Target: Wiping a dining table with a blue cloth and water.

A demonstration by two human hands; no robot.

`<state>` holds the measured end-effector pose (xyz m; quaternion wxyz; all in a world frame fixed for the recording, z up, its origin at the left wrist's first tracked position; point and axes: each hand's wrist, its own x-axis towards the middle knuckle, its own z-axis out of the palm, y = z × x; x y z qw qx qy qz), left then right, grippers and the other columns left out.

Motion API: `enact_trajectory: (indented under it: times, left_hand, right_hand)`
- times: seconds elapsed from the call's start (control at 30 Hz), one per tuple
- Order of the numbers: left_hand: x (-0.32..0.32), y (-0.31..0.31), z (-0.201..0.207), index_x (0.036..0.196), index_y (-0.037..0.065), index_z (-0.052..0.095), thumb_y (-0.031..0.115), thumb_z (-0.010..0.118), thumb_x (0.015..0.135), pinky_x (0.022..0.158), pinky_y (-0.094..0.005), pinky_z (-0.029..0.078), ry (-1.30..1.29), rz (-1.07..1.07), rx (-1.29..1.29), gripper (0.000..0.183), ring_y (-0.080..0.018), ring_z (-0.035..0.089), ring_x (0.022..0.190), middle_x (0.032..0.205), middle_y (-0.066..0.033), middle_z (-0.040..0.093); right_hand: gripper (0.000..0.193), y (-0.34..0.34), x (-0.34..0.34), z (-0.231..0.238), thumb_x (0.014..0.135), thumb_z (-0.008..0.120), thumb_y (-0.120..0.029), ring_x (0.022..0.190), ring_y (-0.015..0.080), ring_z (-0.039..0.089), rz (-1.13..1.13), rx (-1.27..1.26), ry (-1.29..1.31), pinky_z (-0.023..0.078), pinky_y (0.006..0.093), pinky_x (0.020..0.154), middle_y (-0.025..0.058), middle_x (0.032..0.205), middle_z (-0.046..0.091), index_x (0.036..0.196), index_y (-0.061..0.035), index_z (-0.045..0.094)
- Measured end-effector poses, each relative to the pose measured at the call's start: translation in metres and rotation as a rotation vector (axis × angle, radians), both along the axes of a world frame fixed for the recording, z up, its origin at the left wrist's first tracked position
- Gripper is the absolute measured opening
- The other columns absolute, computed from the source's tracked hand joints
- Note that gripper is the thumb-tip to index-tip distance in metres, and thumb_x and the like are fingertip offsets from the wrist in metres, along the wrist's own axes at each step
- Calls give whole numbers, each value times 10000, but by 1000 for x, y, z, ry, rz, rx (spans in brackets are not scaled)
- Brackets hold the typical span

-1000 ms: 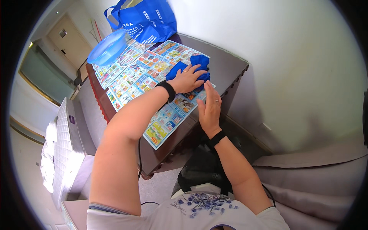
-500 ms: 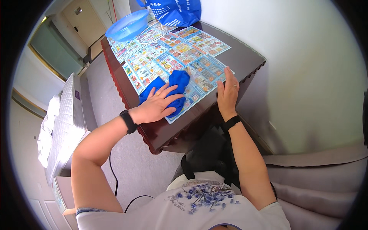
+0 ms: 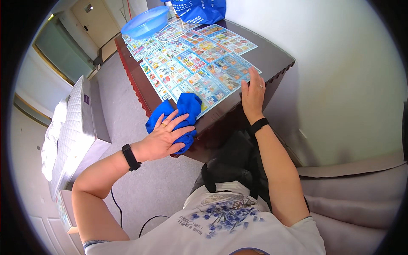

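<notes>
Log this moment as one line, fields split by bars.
left hand: spread on blue cloth, near left corner of table | right hand: open, by near edge | far end: basin, bag

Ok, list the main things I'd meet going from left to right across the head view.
Quilted mattress → blue cloth with the left hand on it → right hand → grey draped fabric.
</notes>
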<state>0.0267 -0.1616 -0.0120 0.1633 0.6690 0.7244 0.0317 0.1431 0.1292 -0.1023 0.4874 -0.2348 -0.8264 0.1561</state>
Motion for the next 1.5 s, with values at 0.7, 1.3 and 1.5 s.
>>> enact_trajectory:
  times: [0.7,1.3,1.5]
  left_hand:
    - [11,214,-10,1372,246,340,318,515,913,997,-655,239,101,-196,55,497,-401,170,1365,1474,-127,207]
    - [21,418,-28,1384,272,317,420,448,924,1008,-644,219,103,15,80,501,-400,178,1359,1473,-146,206]
    - [44,441,-28,1375,256,349,484,449,891,990,-662,225,117,234,143,544,-434,233,1328,1461,-139,243]
  right_hand:
    - [415,-10,55,-8,923,472,-101,1271,331,381,32,-309,327,302,397,1049,183,1365,407,1315,2,385]
    - [402,34,104,-48,951,454,-146,1251,328,408,-75,-516,319,314,380,1045,181,1337,443,1316,9,390]
    - [400,55,100,-38,950,458,-143,1193,318,480,-6,-610,399,379,370,995,190,1301,478,1318,3,400]
